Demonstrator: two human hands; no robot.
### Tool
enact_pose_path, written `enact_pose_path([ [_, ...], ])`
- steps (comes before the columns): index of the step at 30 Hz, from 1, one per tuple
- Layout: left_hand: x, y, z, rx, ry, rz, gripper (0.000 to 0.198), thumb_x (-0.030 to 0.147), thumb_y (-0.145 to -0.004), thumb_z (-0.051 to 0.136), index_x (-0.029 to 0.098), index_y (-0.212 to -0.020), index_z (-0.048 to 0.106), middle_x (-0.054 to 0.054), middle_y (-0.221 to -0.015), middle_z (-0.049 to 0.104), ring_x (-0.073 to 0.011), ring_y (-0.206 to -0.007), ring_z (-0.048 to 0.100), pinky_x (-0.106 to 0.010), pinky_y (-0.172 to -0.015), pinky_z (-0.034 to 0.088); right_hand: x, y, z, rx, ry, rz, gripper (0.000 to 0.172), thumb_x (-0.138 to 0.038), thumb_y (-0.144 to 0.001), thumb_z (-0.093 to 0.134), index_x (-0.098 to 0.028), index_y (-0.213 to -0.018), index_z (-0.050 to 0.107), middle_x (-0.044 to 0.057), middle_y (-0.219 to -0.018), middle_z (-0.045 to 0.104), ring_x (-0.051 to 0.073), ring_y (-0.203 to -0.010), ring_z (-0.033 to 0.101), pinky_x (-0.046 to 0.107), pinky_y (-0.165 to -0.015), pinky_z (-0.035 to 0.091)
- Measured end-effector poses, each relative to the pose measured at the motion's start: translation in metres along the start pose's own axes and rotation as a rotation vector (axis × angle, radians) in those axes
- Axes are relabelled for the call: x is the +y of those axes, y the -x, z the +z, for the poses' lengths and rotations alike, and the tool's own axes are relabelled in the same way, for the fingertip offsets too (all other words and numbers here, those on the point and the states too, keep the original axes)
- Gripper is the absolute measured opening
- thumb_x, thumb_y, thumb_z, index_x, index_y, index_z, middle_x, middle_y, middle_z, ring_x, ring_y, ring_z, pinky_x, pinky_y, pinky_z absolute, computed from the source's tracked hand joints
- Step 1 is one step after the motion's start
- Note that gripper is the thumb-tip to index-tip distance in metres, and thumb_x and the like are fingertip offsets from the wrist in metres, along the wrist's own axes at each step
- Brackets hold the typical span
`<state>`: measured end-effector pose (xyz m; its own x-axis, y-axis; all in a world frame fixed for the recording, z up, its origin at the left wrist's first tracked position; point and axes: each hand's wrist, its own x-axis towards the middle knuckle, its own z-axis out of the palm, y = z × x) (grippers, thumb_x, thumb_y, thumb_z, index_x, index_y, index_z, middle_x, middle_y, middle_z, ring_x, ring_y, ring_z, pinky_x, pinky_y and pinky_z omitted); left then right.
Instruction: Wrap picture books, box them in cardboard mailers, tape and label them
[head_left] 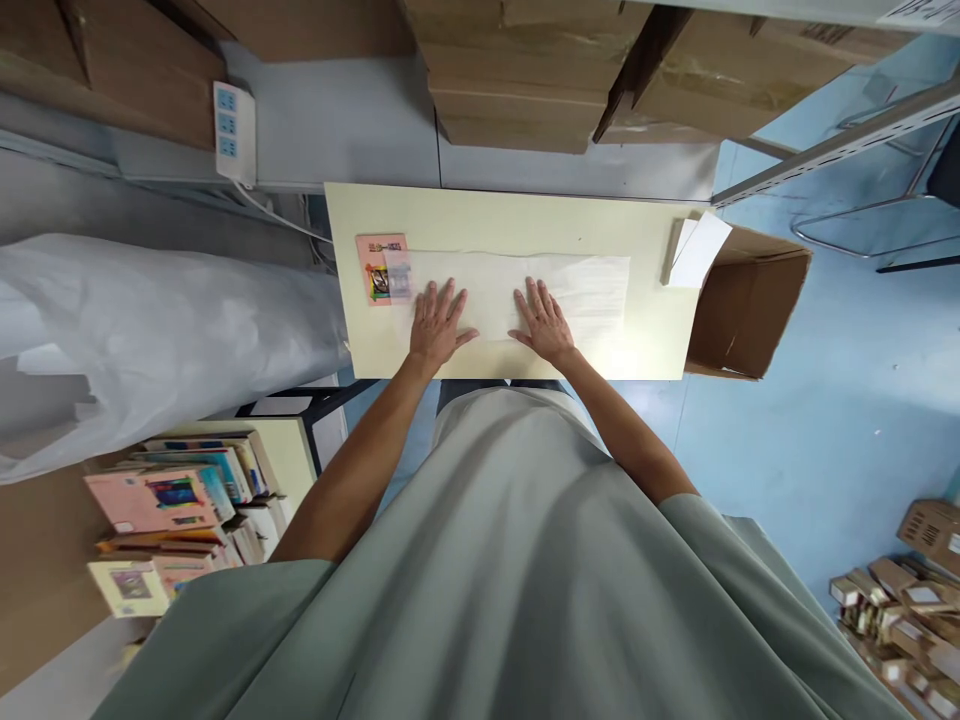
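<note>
1. Left hand [437, 325] and right hand [546, 325] both lie on a long white sheet [495, 280], which is spread across the middle of the pale yellow desk [652, 345].
2. A pink book [372, 262] is near the desk's far left corner. The sheet's left end goes over part of it.
3. White papers [699, 252] stick out over the right edge, near the far corner. A big brown box [754, 320] with its top open is just beside that edge.
4. Past the far edge is a gray top [330, 115] with brown boxes [517, 90] and a white power strip [227, 130]. Blue floor [847, 370] shows on the right.
5. Yellow desk top shows between the sheet and the white papers, and a thin strip of it runs along the near edge.
6. Both arms reach in over the near edge. Each hand is flat, palm down, fingers spread and pointing to the far edge. The thumbs point toward each other, with white sheet between them.
</note>
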<state>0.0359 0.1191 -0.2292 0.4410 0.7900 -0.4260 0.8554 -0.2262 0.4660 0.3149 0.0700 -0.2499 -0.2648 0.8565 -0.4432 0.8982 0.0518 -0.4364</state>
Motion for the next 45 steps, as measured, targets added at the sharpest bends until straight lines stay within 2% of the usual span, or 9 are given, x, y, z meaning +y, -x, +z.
enact_pose_path([
  [4,-0.013,0.009,-0.005,0.009,0.002,-0.032,0.097,0.071,-0.103,0.070,0.017,-0.180,0.044,-0.024,-0.192,0.022,-0.0458,-0.182,0.005,-0.070,-0.144,0.003,0.002,0.001,0.000,0.010,0.007,0.000,0.095,-0.071,-0.114,0.052,-0.013,-0.186,0.028,0.018,-0.195,0.010,0.039,-0.183,0.005,0.065,-0.147,0.019],
  [7,-0.015,0.011,-0.008,0.023,0.033,-0.055,0.083,0.052,-0.106,0.067,0.013,-0.178,0.048,-0.024,-0.191,0.026,-0.0431,-0.182,0.015,-0.065,-0.146,0.013,0.000,0.000,-0.001,-0.004,0.013,0.010,0.098,-0.073,-0.113,0.053,-0.012,-0.186,0.028,0.019,-0.195,0.010,0.040,-0.183,0.005,0.065,-0.147,0.018],
  [9,-0.015,0.011,-0.012,0.021,0.065,-0.110,0.072,0.034,-0.109,0.056,0.013,-0.177,0.049,-0.024,-0.185,0.043,-0.0403,-0.174,0.038,-0.061,-0.143,0.029,-0.001,0.001,-0.002,0.002,0.003,0.016,0.099,-0.074,-0.112,0.053,-0.013,-0.186,0.029,0.018,-0.195,0.010,0.039,-0.183,0.005,0.066,-0.147,0.019],
  [11,-0.015,0.010,-0.019,0.011,0.083,-0.209,0.069,0.022,-0.108,0.048,0.015,-0.177,0.049,-0.022,-0.165,0.067,-0.0388,-0.153,0.065,-0.059,-0.133,0.046,-0.002,0.002,-0.004,0.006,-0.005,0.023,0.098,-0.073,-0.112,0.054,-0.013,-0.186,0.029,0.019,-0.195,0.011,0.040,-0.183,0.005,0.067,-0.146,0.019],
  [14,-0.019,0.010,-0.033,0.066,0.093,-0.319,0.065,0.021,-0.107,0.054,0.022,-0.172,0.057,-0.014,-0.135,0.086,-0.0369,-0.125,0.080,-0.055,-0.120,0.057,-0.005,0.002,-0.007,-0.013,0.008,0.046,0.097,-0.067,-0.112,0.057,-0.011,-0.185,0.028,0.021,-0.195,0.009,0.041,-0.183,0.004,0.069,-0.146,0.019],
  [22,-0.053,0.020,-0.071,0.216,0.215,-0.363,0.047,0.028,-0.101,0.079,0.031,-0.148,0.076,-0.007,-0.122,0.088,-0.0350,-0.121,0.080,-0.049,-0.112,0.059,-0.036,-0.003,-0.011,0.015,0.002,0.153,0.091,-0.058,-0.113,0.061,-0.010,-0.184,0.031,0.024,-0.194,0.011,0.040,-0.183,0.008,0.072,-0.144,0.019],
  [30,-0.110,0.030,-0.090,0.178,0.239,-0.360,0.041,0.018,-0.105,0.062,0.025,-0.141,0.079,-0.011,-0.131,0.087,-0.0344,-0.126,0.080,-0.049,-0.118,0.057,-0.150,-0.028,0.005,-0.034,-0.035,-0.022,0.087,-0.054,-0.114,0.059,-0.018,-0.187,0.027,0.015,-0.195,0.015,0.036,-0.183,0.009,0.064,-0.147,0.021],
  [36,-0.140,0.026,-0.090,0.223,0.313,-0.297,0.055,0.006,-0.097,0.052,0.019,-0.145,0.076,-0.015,-0.149,0.079,-0.0307,-0.136,0.076,-0.041,-0.122,0.055,-0.210,-0.064,0.030,-0.094,-0.070,-0.039,0.087,-0.044,-0.112,0.062,-0.012,-0.186,0.029,0.017,-0.194,0.019,0.035,-0.183,0.016,0.056,-0.147,0.023],
  [45,-0.148,0.002,-0.073,0.182,0.566,-0.493,0.048,0.021,-0.099,0.071,0.019,-0.146,0.068,-0.016,-0.144,0.080,-0.0267,-0.117,0.084,-0.039,-0.106,0.064,-0.231,-0.071,0.047,-0.107,-0.107,0.098,0.086,-0.041,-0.111,0.059,-0.011,-0.186,0.029,0.015,-0.195,0.017,0.037,-0.181,0.023,0.056,-0.142,0.037],
])
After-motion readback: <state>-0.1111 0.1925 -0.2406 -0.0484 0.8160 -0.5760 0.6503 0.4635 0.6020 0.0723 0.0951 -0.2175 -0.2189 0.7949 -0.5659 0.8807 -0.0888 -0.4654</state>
